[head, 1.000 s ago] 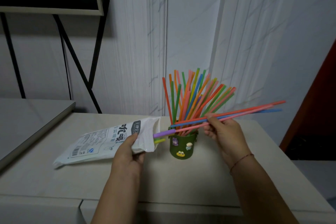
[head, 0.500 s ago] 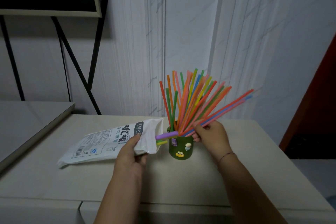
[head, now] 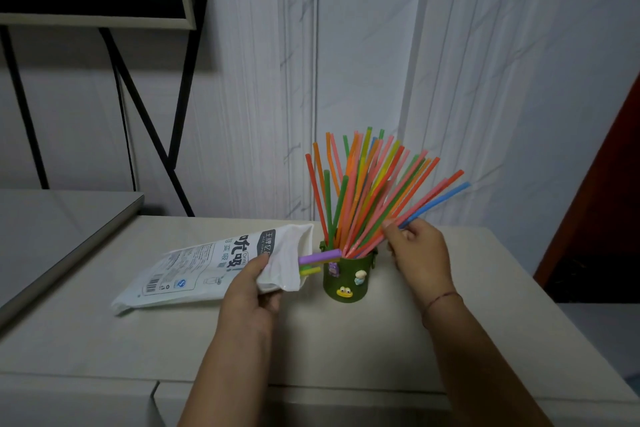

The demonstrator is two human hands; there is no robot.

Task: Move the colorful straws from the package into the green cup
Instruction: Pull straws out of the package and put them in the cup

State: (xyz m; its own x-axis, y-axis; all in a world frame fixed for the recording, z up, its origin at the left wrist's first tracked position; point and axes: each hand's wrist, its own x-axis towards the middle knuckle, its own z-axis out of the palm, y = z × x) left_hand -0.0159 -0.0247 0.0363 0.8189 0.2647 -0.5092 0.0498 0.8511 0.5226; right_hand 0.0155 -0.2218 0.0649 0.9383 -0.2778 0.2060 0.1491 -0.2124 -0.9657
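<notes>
Right fingers (head: 401, 234) pinch straws (head: 436, 204), now lowered into green cup (head: 346, 274); left fingers (head: 270, 302) grip package (head: 194, 270).

A dark green cylindrical cup (head: 347, 284), decorated with small cartoon figures, is stood upright. A fan of thin plastic straws (head: 360, 198) in orange, pink, green, yellow and blue is held in it, the rightmost pink and blue ones tilted far to the right. A white printed plastic package (head: 214, 265) is laid just left of the cup, its open mouth raised towards it. Purple, green and yellow straw ends (head: 317, 262) are seen protruding by the rim.
</notes>
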